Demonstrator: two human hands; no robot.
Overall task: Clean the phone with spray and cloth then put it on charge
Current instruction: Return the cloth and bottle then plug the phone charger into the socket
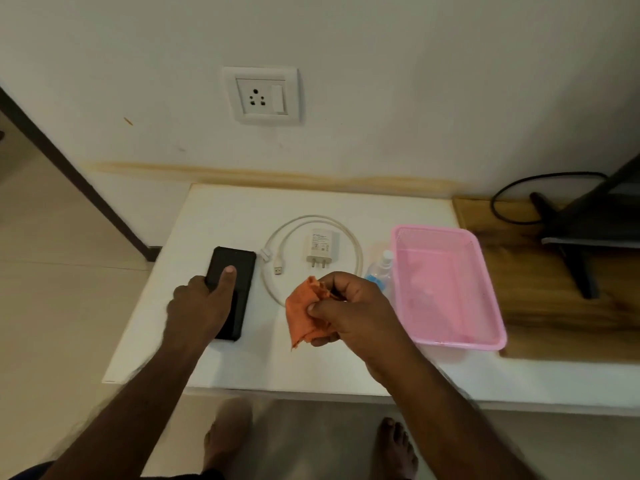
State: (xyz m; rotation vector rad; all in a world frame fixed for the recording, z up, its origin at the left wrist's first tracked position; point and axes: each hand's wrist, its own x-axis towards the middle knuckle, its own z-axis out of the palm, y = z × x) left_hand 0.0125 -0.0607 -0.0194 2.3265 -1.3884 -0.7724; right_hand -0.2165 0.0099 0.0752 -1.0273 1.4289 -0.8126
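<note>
1. A person is standing at a white tabletop (242, 358) against a wall, looking down at both bare hands.
2. The black phone (232, 289) is lying flat at the tabletop's left, its long axis running away from the person and leaning slightly right.
3. The left hand (199, 308) is resting on the phone's left edge; its fingers (227, 278) are wrapping around the phone, with one digit pressing on the dark face. It looks like a steadying grip, not a lift.
4. The right hand (349, 315) is hovering just right of the phone, its fingers closing around a bunched orange cloth (304, 315) that is hanging down towards the tabletop.
5. The cloth is sitting to the phone's right, so wiping would seem to call for a short leftward move by the right hand.
6. Bare tabletop is lying between cloth and phone; nothing is blocking the way.
7. Beyond the hands, a white cable (311, 244) is looping around a white charger plug (320, 245).
8. A clear spray bottle (381, 268) is lying partly behind the right hand, just beside an empty pink basket (485, 271).
9. A wall socket (261, 95) is sitting above, well apart from the phone.
</note>
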